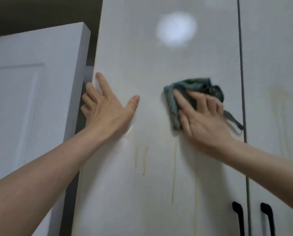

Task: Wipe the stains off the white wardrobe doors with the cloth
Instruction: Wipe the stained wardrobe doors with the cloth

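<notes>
White wardrobe doors (pixel 159 65) carry yellowish drip stains (pixel 173 167). Right hand (pixel 205 120) presses a green cloth (pixel 176 99), seemingly flat-fingered though blurred. Left hand (pixel 106 109) rests open, fingers hooked over the door's edge.

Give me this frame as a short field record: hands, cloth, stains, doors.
left hand: flat on the left wardrobe door, fingers over its left edge
right hand: presses the green cloth flat against the same door
cloth: bunched, motion-blurred, loop hanging at right
stains: yellowish drip streaks below both hands, not yet wiped
right wardrobe door: faint yellowish marks
handles: black, one on each door, low in the frame
</notes>
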